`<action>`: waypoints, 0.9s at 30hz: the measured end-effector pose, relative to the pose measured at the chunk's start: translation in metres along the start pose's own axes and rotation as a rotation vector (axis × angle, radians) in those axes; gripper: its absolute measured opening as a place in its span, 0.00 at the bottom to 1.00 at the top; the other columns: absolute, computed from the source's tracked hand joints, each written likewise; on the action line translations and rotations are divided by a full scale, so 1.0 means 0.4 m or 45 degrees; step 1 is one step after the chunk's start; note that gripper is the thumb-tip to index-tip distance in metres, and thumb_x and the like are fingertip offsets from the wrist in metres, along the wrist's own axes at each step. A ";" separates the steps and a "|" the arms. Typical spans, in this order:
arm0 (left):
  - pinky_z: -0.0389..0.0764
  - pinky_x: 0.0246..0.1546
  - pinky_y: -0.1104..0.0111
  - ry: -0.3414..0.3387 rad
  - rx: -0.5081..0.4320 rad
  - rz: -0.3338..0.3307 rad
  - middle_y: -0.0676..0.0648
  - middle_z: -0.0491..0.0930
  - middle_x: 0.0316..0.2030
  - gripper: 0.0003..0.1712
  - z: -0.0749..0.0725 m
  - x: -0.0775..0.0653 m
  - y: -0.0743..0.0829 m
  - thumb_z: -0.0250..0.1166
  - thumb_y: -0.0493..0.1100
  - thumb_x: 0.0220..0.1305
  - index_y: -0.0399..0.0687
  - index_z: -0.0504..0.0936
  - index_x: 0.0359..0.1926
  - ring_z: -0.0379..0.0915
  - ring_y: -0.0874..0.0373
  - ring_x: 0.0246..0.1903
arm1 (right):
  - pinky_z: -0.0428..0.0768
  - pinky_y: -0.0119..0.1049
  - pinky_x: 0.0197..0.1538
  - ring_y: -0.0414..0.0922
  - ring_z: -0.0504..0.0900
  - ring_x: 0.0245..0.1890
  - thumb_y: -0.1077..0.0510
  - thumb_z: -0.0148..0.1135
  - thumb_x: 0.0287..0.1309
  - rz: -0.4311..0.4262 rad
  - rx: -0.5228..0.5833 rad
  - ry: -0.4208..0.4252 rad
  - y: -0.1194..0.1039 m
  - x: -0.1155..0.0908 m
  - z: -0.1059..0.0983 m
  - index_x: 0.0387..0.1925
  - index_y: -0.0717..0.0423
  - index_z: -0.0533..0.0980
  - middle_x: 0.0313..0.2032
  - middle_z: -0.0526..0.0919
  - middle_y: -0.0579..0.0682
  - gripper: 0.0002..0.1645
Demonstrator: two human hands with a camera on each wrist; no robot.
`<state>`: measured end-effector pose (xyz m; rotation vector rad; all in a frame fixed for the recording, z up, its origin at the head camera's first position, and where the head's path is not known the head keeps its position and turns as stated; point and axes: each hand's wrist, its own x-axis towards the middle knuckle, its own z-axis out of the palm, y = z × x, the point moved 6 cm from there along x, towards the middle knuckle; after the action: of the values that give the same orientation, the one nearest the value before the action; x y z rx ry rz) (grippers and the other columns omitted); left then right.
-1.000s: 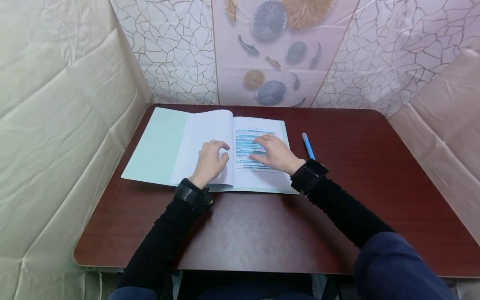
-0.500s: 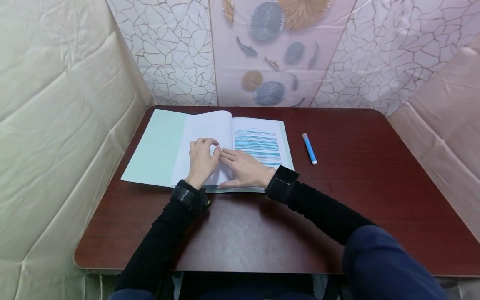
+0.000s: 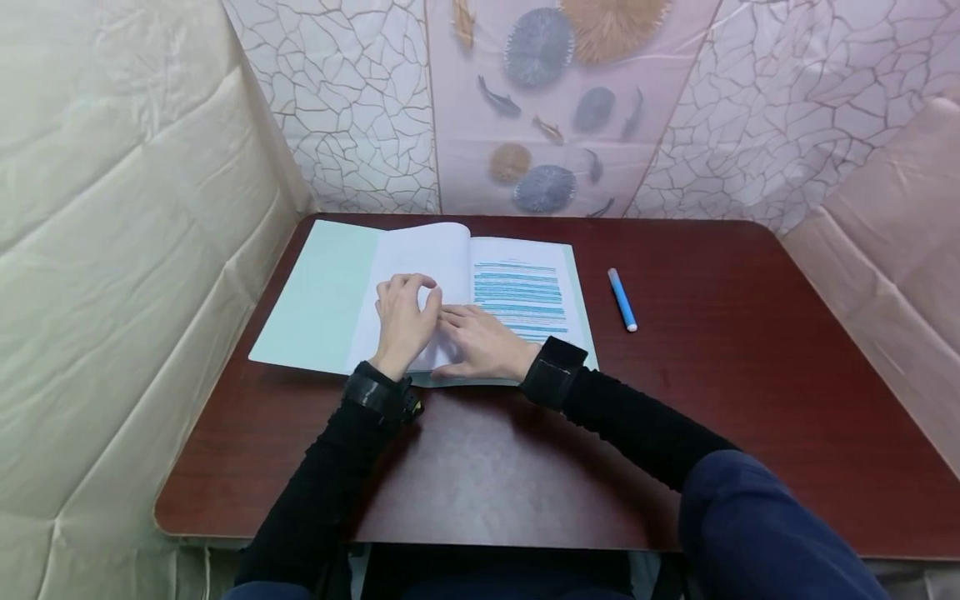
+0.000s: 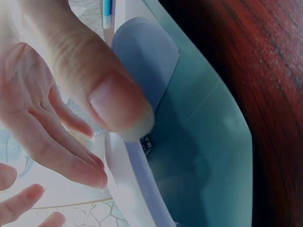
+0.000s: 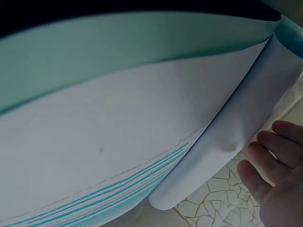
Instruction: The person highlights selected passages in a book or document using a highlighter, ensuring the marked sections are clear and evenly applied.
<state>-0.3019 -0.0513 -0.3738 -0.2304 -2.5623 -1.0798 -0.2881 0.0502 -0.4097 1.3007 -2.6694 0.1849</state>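
Note:
A booklet (image 3: pixel 420 250) with a pale green cover (image 3: pixel 318 292) lies spread on the table. Its right page (image 3: pixel 521 292) carries printed lines marked in blue, while the left leaves (image 5: pixel 222 137) bow up in a curve beside the fold. My left hand (image 3: pixel 405 325) is over the blank left page, thumb and fingers bent into a C with a gap between them. Reaching across the fold, my right hand (image 3: pixel 483 342) lies with extended fingers, its fingertips close beside the left thumb. In the left wrist view, a large thumb (image 4: pixel 118 101) overlaps the page edges.
A blue marker (image 3: pixel 622 300) with a white end lies right of the booklet on the dark red-brown table (image 3: pixel 750 375). Patterned cloth (image 3: pixel 360 108) hangs behind the table, with pale padded cloth (image 3: pixel 135 250) along the left.
My right hand has moved left and nearer to me, from over the printed page to the fold. My left hand has shifted slightly left. The last half second shows little movement.

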 end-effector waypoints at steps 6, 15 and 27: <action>0.57 0.51 0.52 0.031 -0.015 0.012 0.39 0.71 0.49 0.14 -0.011 0.001 0.000 0.51 0.46 0.63 0.43 0.78 0.41 0.57 0.45 0.50 | 0.59 0.41 0.64 0.48 0.63 0.61 0.33 0.56 0.49 0.016 -0.001 0.038 -0.005 0.003 -0.003 0.62 0.60 0.62 0.59 0.70 0.54 0.47; 0.57 0.49 0.53 0.083 -0.031 0.018 0.39 0.72 0.48 0.16 -0.024 0.004 -0.001 0.50 0.48 0.64 0.43 0.78 0.42 0.57 0.45 0.50 | 0.63 0.39 0.60 0.49 0.68 0.56 0.40 0.57 0.51 -0.045 -0.024 0.240 -0.008 0.005 -0.027 0.56 0.63 0.67 0.53 0.74 0.55 0.39; 0.54 0.50 0.53 0.217 -0.082 0.026 0.39 0.71 0.48 0.20 -0.047 0.006 0.002 0.47 0.50 0.66 0.40 0.78 0.43 0.56 0.45 0.51 | 0.60 0.43 0.62 0.53 0.63 0.59 0.45 0.60 0.49 0.006 -0.032 0.382 0.015 -0.008 -0.052 0.52 0.60 0.71 0.57 0.68 0.60 0.32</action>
<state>-0.2990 -0.0640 -0.3602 -0.1717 -2.3722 -1.1255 -0.2889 0.0602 -0.3903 1.1562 -2.4143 0.3183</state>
